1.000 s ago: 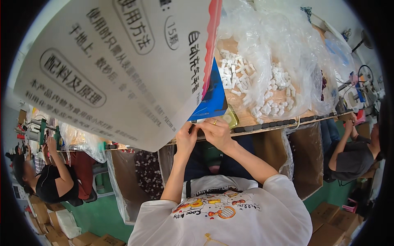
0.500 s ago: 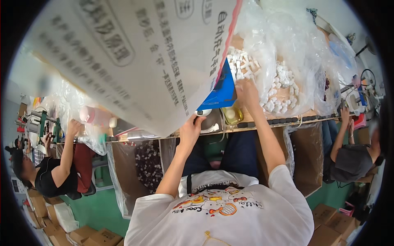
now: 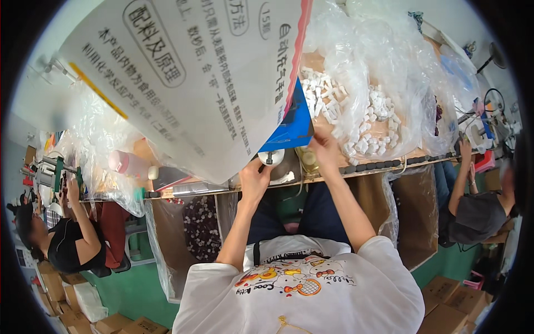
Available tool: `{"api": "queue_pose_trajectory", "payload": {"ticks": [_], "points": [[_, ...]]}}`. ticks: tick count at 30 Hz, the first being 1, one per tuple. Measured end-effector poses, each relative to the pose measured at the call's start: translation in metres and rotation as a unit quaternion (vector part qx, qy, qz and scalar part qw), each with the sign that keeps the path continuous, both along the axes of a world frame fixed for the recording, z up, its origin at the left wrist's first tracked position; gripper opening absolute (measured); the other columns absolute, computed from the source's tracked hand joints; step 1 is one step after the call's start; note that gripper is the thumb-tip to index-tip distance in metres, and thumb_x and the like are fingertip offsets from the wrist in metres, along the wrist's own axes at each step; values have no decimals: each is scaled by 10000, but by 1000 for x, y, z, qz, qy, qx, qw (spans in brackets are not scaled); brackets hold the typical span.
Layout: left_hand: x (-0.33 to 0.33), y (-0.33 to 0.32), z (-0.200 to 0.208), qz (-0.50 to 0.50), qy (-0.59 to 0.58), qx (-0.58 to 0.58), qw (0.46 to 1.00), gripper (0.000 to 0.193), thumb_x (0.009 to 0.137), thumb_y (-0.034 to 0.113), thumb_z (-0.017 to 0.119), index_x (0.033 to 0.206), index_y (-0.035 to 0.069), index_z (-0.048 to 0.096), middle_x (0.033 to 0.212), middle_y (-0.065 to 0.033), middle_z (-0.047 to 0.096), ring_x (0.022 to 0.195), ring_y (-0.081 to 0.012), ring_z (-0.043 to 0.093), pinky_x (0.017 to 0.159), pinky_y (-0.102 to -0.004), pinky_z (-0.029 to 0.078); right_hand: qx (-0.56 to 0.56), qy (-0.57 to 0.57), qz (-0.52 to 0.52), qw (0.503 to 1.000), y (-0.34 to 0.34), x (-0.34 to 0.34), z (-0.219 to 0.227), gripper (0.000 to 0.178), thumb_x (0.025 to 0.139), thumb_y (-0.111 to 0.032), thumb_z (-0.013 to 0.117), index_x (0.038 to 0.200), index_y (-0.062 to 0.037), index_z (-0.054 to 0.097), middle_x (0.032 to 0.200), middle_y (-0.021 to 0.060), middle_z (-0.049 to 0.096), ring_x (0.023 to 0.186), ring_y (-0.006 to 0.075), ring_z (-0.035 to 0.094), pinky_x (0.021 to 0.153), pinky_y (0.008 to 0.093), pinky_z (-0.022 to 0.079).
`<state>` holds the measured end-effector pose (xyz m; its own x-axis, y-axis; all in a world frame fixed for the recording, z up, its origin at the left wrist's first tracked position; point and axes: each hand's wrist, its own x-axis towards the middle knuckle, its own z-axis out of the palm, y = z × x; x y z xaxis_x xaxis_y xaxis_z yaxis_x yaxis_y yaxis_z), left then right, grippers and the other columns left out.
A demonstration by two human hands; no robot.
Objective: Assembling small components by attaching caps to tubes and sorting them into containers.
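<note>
My left hand (image 3: 254, 181) is at the front edge of the table, its fingers closed on the rim of a round white piece (image 3: 276, 156) with a dark centre. My right hand (image 3: 325, 151) is a little to the right, fingers drawn together and slightly blurred; whatever they hold is hidden. It hovers by a blue panel (image 3: 295, 125) and a yellowish container (image 3: 308, 160). Beyond it lies a pile of small white plastic pieces (image 3: 321, 97). A large printed white sheet (image 3: 206, 94) hangs close in front, covering much of the table's left and middle.
More white plastic pieces (image 3: 378, 136) lie on clear plastic film (image 3: 384, 55) to the right. A pink bottle (image 3: 128, 162) stands at left. Lined cartons (image 3: 417, 217) stand below the table edge. Co-workers (image 3: 72, 234) sit on both sides.
My right hand has come back from the white pieces, nearer to my left hand. The left hand has shifted slightly left and down. The printed sheet sits a bit farther left.
</note>
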<state>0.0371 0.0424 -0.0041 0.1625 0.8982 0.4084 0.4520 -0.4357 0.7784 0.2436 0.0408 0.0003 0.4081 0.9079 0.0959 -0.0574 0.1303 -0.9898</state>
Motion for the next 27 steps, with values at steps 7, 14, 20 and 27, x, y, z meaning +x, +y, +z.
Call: {"api": "queue_pose_trajectory", "payload": {"ticks": [7, 14, 20, 27], "points": [[9, -12, 5, 67, -5, -24, 997, 252, 712, 79, 816, 953, 35, 761, 1045, -165, 681, 1000, -333, 608, 886, -413, 468, 5, -137, 22, 990, -4, -38, 12, 141, 855, -55, 676, 973, 19, 705, 839, 55, 713, 787, 126, 656, 725, 277, 509], [-106, -17, 6, 25, 217, -121, 968, 218, 762, 125, 775, 928, -3, 719, 908, -168, 712, 834, -267, 685, 752, -331, 502, -53, -190, 87, 976, -18, -44, 45, 128, 846, -28, 660, 964, 4, 697, 858, 78, 701, 763, 157, 647, 703, 289, 501], [-164, -44, 54, 209, 335, -128, 910, 311, 833, 192, 713, 1056, -20, 664, 994, -186, 707, 914, -281, 694, 770, -369, 509, 176, -439, 53, 879, -16, -59, 11, 316, 746, 12, 626, 1048, -65, 677, 867, 113, 669, 851, 298, 665, 738, 382, 534], [-108, 54, -32, 142, 337, -70, 928, 239, 852, 89, 656, 1045, -48, 621, 950, -282, 646, 886, -459, 616, 759, -470, 478, 190, -459, 26, 867, -12, -70, -2, 229, 659, -29, 684, 884, -41, 640, 831, 91, 640, 791, 291, 599, 713, 423, 487]]}}
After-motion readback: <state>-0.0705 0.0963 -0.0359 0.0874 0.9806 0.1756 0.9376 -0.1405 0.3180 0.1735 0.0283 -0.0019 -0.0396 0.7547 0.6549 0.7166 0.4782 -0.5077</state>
